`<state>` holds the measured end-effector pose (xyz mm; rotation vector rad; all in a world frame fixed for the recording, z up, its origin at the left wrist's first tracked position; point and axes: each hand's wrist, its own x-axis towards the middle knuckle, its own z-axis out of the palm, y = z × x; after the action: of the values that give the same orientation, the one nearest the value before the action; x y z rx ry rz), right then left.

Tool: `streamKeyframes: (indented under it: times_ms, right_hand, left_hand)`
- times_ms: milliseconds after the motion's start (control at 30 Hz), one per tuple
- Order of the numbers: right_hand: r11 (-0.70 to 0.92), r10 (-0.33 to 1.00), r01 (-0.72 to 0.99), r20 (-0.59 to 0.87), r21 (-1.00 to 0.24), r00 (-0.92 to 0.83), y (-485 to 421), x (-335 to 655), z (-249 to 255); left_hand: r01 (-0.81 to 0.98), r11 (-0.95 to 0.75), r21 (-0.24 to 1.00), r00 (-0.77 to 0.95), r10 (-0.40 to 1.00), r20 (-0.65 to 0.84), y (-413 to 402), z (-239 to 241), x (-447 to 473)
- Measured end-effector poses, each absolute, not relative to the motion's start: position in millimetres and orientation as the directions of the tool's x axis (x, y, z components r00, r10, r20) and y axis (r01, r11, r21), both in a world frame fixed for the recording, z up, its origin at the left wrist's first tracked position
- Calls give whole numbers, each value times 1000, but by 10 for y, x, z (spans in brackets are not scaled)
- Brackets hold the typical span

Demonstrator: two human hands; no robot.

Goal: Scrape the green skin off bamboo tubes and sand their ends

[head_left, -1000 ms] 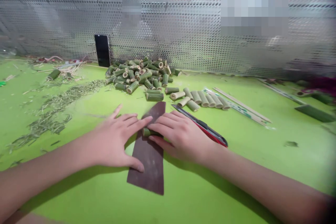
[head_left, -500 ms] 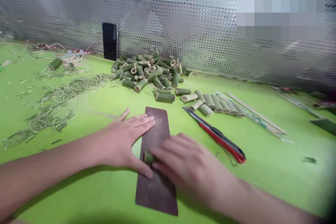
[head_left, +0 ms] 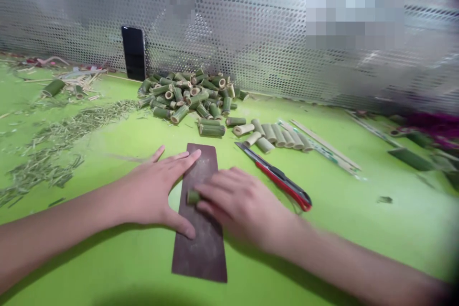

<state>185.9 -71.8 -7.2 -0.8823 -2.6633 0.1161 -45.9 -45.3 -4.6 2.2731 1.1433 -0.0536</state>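
Across the green worktop (head_left: 340, 205), a spread left hand (head_left: 150, 196) steadies a brown strip (head_left: 201, 258) at lower centre while the right hand (head_left: 244, 208) pinches a bamboo piece (head_left: 192, 197) over it, pale pieces (head_left: 278, 135) right of centre apparently finished, the upper-centre green heap (head_left: 197, 98) seemingly left.

A short green bamboo piece (head_left: 192, 197) lies crosswise on a flat, dark brown strip (head_left: 203, 239).

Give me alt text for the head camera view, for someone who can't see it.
A person's right hand holds a short green bamboo piece on a dark brown sheet; the left hand rests on the sheet's left edge. Beyond, on a green table, lie a utility knife and a heap of bamboo pieces, with a phone upright near a perforated metal panel.
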Motion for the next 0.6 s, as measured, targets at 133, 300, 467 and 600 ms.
streamKeyframes:
  times_ms: [133,300,467,600]
  right_hand:
    - [765,637,634,285,-116,-716,-521,1940,-78]
    - [808,564,582,407,-92,-719,-461,1977,-134]
    - [807,567,584,398,-91,-722,-429,1992,-149]
    - [797,591,582,403,-161,-699,-445,1980,-159]
  left_hand:
    - [747,-448,490,624,727,-286,-461,-48,-474]
    - [745,-456,486,624,733,-269,-467,-53,-474]
    - [758,-441,481,615,730,-299,-472,-38,-471]
    - [741,-453,496,630,726,-277,-465,-63,-473]
